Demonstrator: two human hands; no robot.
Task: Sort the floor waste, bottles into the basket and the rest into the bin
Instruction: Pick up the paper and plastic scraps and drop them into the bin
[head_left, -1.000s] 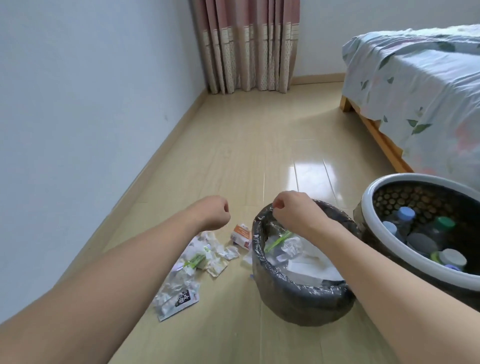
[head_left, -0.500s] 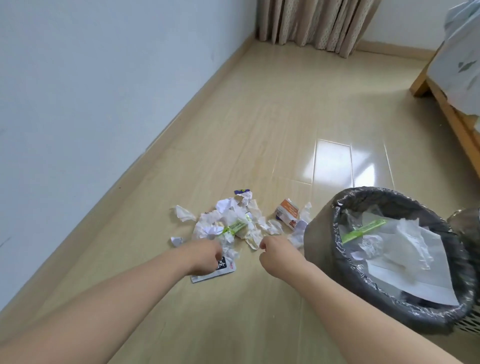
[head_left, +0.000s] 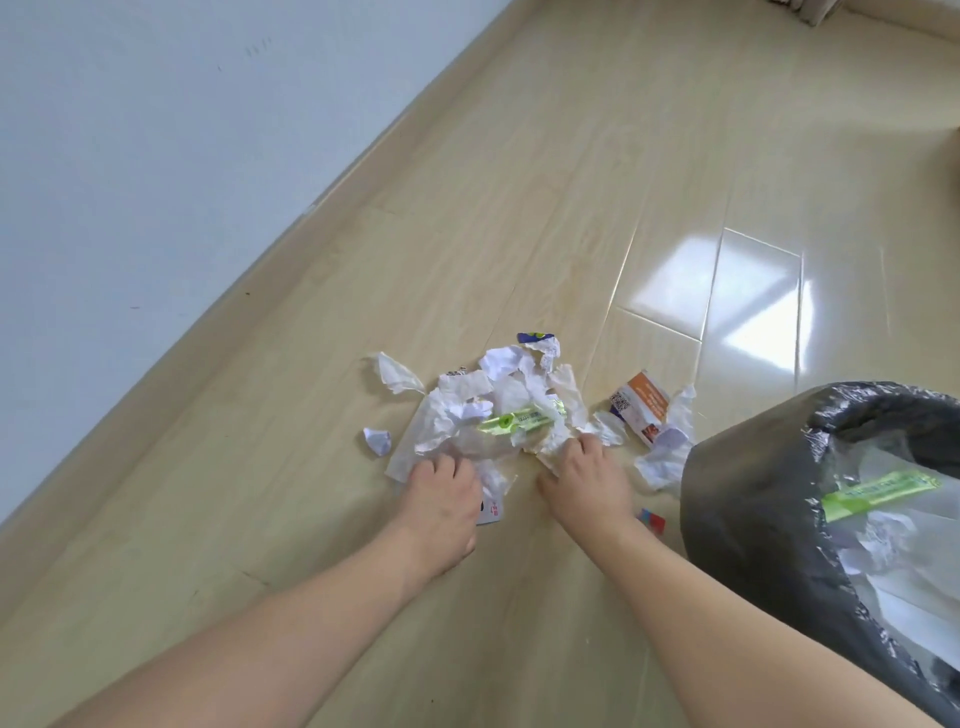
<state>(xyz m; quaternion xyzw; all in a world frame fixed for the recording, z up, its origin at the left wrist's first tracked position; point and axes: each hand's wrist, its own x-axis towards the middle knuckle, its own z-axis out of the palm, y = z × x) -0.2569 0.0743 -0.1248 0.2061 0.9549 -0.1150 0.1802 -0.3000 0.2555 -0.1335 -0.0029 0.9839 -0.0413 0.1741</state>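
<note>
Both grips (head_left: 445, 493) (head_left: 587, 480) on the litter pile (head_left: 498, 410).

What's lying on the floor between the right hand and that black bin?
In the head view, crumpled white paper and a small red-and-blue scrap lie between the right hand and the bin.

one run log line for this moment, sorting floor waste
step: gathering paper pile | left hand: on pile | right hand: on pile | bin: right of pile, part full | bottles: none seen

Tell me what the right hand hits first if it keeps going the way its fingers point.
The right hand already touches crumpled paper at the pile's near edge. Pushing on, it would probably meet the green wrapper next, though depth is unclear.
</note>
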